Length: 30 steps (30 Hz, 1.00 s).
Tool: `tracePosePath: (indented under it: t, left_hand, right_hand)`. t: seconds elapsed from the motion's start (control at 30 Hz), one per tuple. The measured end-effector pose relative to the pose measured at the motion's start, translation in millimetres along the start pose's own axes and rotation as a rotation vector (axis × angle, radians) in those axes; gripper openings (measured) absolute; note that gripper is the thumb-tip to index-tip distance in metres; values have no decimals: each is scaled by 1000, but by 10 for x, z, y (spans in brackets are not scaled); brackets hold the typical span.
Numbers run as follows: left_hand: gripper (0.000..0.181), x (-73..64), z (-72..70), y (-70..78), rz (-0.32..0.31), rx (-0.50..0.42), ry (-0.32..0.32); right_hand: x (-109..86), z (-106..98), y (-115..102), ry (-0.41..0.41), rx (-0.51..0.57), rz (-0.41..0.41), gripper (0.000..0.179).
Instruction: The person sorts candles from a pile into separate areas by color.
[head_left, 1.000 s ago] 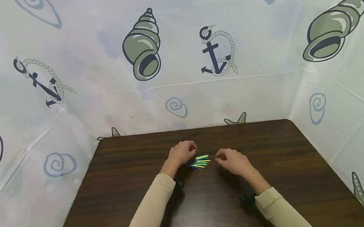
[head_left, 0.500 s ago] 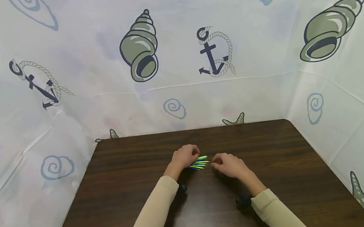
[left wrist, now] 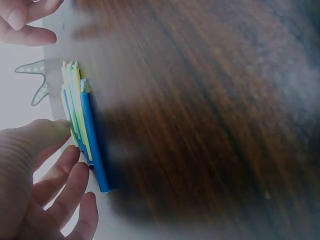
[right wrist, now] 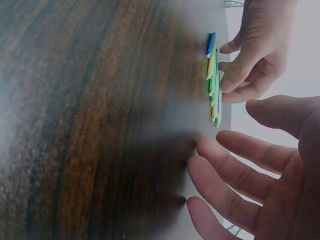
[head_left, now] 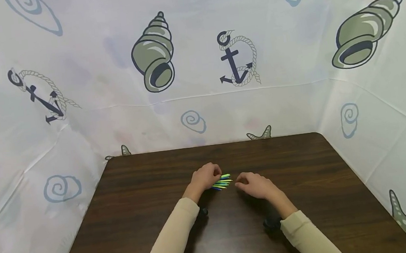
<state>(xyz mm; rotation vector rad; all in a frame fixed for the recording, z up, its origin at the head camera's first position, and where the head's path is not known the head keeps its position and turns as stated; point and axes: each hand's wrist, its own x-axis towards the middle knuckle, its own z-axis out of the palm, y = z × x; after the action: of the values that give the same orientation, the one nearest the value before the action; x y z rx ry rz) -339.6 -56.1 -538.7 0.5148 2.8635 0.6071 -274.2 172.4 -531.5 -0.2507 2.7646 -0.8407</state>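
Several thin colored pencils [head_left: 224, 181] in blue, green and yellow lie in a loose bunch on the table, their pale pointed tips toward the right hand. Over their left ends is my left hand [head_left: 204, 176], thumb and index finger bent together at the far side of the bunch. In the right wrist view the left thumb [right wrist: 239, 75] and index fingertip meet at a green pencil [right wrist: 217, 82], seemingly pinching it. My right hand [head_left: 257, 185] hovers just right of the tips, touching no pencil; its fingers [right wrist: 235, 190] are loosely bent and apart.
The dark wood-grain table [head_left: 148, 169] has a rounded far edge. White cloth [head_left: 197, 69] printed with shells, anchors and starfish hangs behind it and along both sides. A small black device [head_left: 272, 223] sits at the right wrist.
My left hand has come down and slightly right onto the left ends of the pencils. My right hand has shifted a little left toward the tips. The head view has turned slightly.
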Motion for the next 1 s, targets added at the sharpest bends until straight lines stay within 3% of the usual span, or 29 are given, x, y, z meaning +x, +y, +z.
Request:
tracePosePath:
  t: [0.6,1.0]
  left_hand:
    - [9,25,-15,-24,-16,-61,0]
    - [6,46,-2,-19,-56,-57,4]
  right_hand:
    - [-9,-9,82,-68,46,-42,29]
    - [-23,-6,68,-72,86,-42,31]
